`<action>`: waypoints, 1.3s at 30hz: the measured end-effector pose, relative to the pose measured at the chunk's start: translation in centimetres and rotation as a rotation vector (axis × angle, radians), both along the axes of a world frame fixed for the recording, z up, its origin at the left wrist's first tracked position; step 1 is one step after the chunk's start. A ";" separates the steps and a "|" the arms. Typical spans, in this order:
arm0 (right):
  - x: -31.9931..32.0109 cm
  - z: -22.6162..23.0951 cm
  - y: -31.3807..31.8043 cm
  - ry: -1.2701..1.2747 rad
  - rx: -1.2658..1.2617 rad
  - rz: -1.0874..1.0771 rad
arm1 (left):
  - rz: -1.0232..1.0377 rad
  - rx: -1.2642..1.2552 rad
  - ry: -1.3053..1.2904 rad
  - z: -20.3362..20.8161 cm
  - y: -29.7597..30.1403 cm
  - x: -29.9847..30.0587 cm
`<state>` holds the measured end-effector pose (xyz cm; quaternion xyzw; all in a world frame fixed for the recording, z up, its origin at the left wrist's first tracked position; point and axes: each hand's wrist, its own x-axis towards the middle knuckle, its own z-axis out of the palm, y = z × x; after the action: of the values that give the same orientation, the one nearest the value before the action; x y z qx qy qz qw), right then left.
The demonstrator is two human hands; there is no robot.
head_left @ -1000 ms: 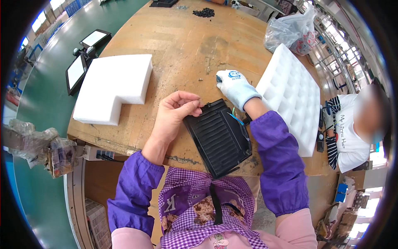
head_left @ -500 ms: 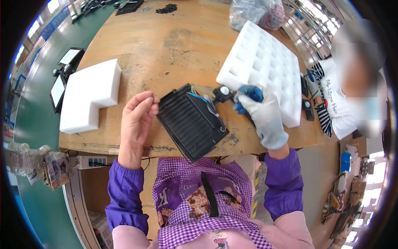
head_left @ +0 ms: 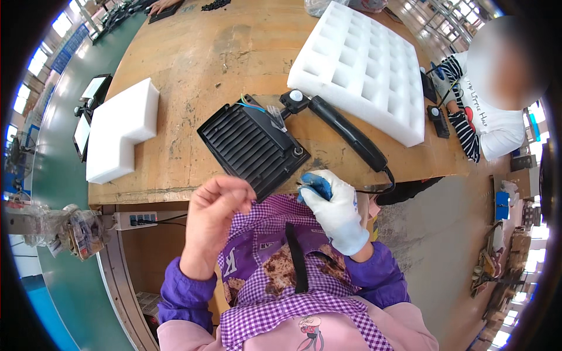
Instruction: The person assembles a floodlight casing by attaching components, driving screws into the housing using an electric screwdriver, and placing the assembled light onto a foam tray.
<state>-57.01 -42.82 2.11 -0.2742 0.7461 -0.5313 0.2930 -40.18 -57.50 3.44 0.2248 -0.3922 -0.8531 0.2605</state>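
Observation:
A black finned floodlight (head_left: 252,152) lies back side up near the table's front edge. Coloured wires and a clear sleeve show at its far side, beside a small motion sensor (head_left: 294,100) with a white dome. My bare left hand (head_left: 213,216) is closed in a pinch by the lamp's near corner; anything between its fingertips is too small to make out. To the right, my right hand (head_left: 333,205), in a white glove with blue fingertips, is closed before the lamp, a tiny dark bit at its fingers. A black electric screwdriver (head_left: 349,133) lies beyond it, touched by neither hand.
A white foam tray with square pockets (head_left: 357,70) fills the table's right side. On the left stands an L-shaped white foam block (head_left: 122,131), with finished lamps (head_left: 93,88) beyond it. A co-worker (head_left: 468,111) is at the right edge; another hand (head_left: 163,6) shows far left.
Both hands have drawn back toward me, the left one also rightward. My right hand has left the screwdriver area, so the tool now shows whole. The view has shifted somewhat.

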 end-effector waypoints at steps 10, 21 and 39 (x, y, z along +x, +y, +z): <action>1.5 2.1 3.4 0.456 -0.101 0.282 | -0.103 0.448 -0.062 -2.4 7.4 -2.2; 2.5 -0.6 4.9 0.515 -0.218 0.209 | -0.115 0.614 -0.152 -3.7 8.7 -2.7; -11.1 3.6 0.1 0.957 0.496 0.065 | -0.094 0.548 -0.039 -3.7 8.6 -2.6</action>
<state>-68.13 -42.76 5.66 -0.4310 0.8904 -0.1459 -0.0075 -42.82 -48.92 -0.28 0.2850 -0.1620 -0.9339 0.1426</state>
